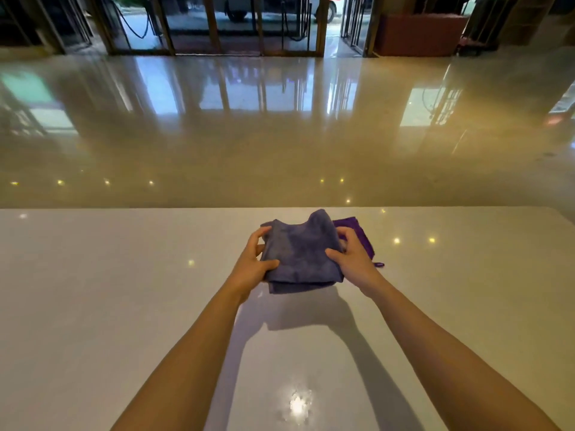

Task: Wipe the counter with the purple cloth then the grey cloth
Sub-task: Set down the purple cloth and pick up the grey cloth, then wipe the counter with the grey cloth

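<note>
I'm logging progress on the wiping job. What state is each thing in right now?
grey cloth: folded, held up off the counter by both hands.
purple cloth: lying on the counter behind the right hand, not held.
left hand: gripping the grey cloth's left edge.
right hand: gripping the grey cloth's right edge.
counter: glossy, reflecting ceiling lights.

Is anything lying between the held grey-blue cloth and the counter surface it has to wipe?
Nothing visible does. The left hand and right hand hold the folded grey-blue cloth just above the white glossy counter. The bright purple cloth lies behind it to the right, off the bare near surface.
</note>
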### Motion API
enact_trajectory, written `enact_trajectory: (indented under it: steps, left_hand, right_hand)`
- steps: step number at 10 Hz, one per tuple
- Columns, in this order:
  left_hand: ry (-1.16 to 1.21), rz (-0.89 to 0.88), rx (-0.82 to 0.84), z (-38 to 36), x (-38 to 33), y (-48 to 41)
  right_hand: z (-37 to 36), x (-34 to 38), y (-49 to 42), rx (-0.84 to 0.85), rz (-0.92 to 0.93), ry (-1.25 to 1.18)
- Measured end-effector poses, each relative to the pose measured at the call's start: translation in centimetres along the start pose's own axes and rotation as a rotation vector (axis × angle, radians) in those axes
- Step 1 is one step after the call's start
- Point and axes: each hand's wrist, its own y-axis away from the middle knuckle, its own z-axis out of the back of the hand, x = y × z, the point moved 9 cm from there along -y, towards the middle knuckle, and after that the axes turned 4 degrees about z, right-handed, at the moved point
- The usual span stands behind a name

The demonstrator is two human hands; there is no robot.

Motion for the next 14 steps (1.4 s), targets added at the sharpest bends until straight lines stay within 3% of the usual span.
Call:
enact_trajectory:
  steps: [1, 3, 5, 7, 9, 10, 11, 12, 13, 14]
  left_hand:
    - [-0.124, -0.016, -0.027, 4.0, 0.6, 2.6]
    - [-0.433, 0.041, -0.062, 11.1, 3.8, 7.9]
    - [-0.752, 0.077, -0.034, 12.6, 6.9, 9.4]
    - [-0.744, 0.128, -0.01, 10.6, 10.0, 8.8]
    - [-0.773, 0.109, 0.07, 8.9, 11.6, 7.9]
    - [-0.744, 0.071, 0.061, 8.8, 12.2, 7.4]
    - [-0.81, 0.022, 0.11, 8.2, 13.1, 7.2]
    - [-0.831, -0.127, 0.102, 7.9, 13.2, 7.3]
    - [-0.908, -0.095, 0.17, 8.5, 13.2, 6.6]
    - [-0.992, -0.059, 0.131, 10.4, 13.6, 6.5]
  right_hand:
    - [-4.6, 1.0, 1.5, 0.097, 0.041, 0.032]
    - [-14.2, 2.7, 5.4, 0.211, 0.22, 0.375]
    - [-17.9, 0.2, 7.1, 0.254, 0.083, 0.452]
    - [-16.6, -3.5, 8.5, 0.129, -0.136, 0.412]
    - [-16.5, -6.3, 7.9, 0.118, -0.069, 0.689]
    - [-16.3, -6.8, 7.8, 0.043, -0.058, 0.713]
    - [-16.2, -7.4, 7.8, -0.006, -0.11, 0.58]
    - [-15.6, -8.5, 7.8, -0.076, -0.274, 0.465]
    - [-15.7, -8.6, 7.9, -0.007, -0.285, 0.759]
    - [-16.3, -7.8, 7.7, 0.066, -0.166, 1.133]
